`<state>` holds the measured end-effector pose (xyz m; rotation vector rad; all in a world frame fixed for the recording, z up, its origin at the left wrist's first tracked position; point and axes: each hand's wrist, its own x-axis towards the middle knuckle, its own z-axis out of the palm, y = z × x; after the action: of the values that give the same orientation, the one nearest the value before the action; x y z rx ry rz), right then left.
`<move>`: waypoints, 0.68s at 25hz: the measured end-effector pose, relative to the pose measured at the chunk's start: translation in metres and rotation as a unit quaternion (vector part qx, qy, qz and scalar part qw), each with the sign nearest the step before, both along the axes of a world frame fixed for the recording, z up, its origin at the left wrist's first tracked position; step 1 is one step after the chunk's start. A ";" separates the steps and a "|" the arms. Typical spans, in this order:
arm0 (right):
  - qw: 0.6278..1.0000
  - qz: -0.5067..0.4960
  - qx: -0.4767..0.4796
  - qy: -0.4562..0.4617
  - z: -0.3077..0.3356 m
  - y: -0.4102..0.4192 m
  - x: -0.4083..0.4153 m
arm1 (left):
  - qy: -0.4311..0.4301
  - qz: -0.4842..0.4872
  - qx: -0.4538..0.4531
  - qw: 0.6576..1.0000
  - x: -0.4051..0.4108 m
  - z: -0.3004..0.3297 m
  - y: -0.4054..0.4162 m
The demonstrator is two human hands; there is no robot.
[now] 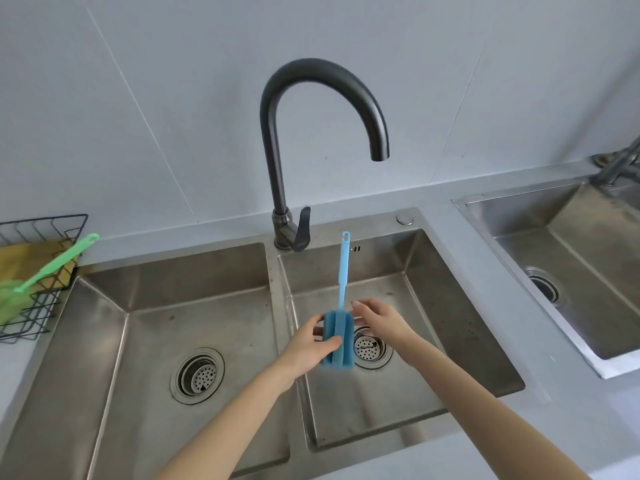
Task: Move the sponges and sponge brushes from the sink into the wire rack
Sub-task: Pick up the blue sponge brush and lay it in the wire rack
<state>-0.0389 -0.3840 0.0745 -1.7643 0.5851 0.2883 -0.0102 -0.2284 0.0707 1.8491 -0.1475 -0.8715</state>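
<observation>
A pale grey worktop (467, 244) runs under a wall of large light grey tiles (173, 98). Set into it is a steel double sink (270, 271), both basins bare but for their round strainers. A dark gooseneck tap (277, 150) rises from the sink's back rim, straight beyond the fingers, its spout curving over the right basin. A second steel sink (571, 237) sits off to the right of the fingers, well apart from them.

Far to the left of the fingers, on the worktop, stands the black wire rack (38, 306). A green sponge brush (41, 275) already lies in it, handle slanting up over the rack's edge, with a yellow sponge (20, 261) beneath it.

The blue sponge brush (337, 337) is held upright above the right basin, over its strainer (370, 348). Its ribbed blue foam head points down; the thin, paler blue handle stands up past the fingers toward the tap, ending in a small hanging loop.

The left hand (308, 348) pinches the foam head, thumb across its front and fingers (320, 322) wrapped round its left side. The right hand (381, 322) sits just right of the head, its fingers (360, 306) loosely curled and slightly spread, tips near the base of the handle; whether they touch it cannot be told.
</observation>
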 end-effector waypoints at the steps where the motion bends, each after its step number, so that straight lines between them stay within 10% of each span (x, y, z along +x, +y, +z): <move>1: 1.000 -0.008 0.003 -0.013 0.007 0.003 0.003 | -0.016 -0.006 0.001 1.000 0.000 0.004 0.006; 17: 0.984 -0.093 0.091 -0.117 0.071 0.092 0.040 | -0.123 -0.044 0.007 0.991 0.014 0.033 0.147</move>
<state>0.0010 -0.2925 0.1453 -1.5278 0.5306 0.0023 0.0041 -0.0818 0.1034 1.9702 -0.3798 -0.7027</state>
